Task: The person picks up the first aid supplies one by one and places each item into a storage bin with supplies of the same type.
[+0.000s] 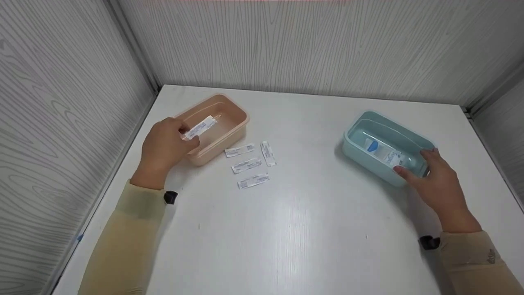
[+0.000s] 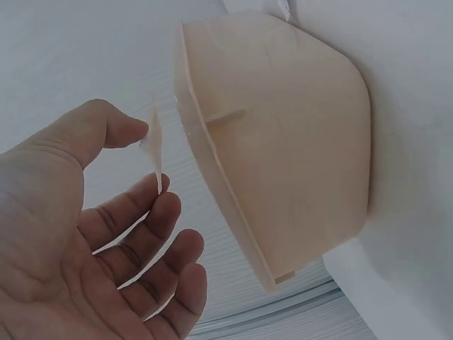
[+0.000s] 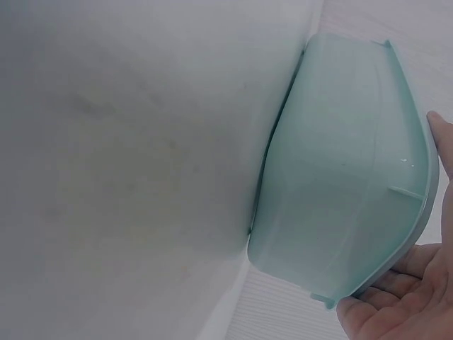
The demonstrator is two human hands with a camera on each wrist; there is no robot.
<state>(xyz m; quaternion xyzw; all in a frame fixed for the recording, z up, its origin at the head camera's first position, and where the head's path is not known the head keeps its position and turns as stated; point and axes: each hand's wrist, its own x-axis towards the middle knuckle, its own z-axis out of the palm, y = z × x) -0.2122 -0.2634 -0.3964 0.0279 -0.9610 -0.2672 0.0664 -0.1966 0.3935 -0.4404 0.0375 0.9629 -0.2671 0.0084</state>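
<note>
- We have one packet (image 1: 200, 127) over the mouth of the pink bin (image 1: 223, 141), pinched between the thumb and fingers of our left hand (image 1: 163, 145); the gap is narrow.
- It looks thin and likely to bend, so we judge a light pinch enough, with the packet well clear of the rim whenever the fingers loosen.
- Four loose packets (image 1: 246, 165) lie flat on the desk (image 1: 303, 229) just beside that bin, one turned across the other three. All bear bluish print, too small for us to read.
- Well apart, our right hand (image 1: 440, 180) holds one end of the blue bin (image 1: 366, 161), thumb and fingers wide across the rim; a steady, gentle hold seems best.
- Inside lies a blue-and-white pack (image 1: 384, 151), its wording illegible.
- The right cuff (image 1: 468, 248) carries a small dark mark we cannot make out.
</note>
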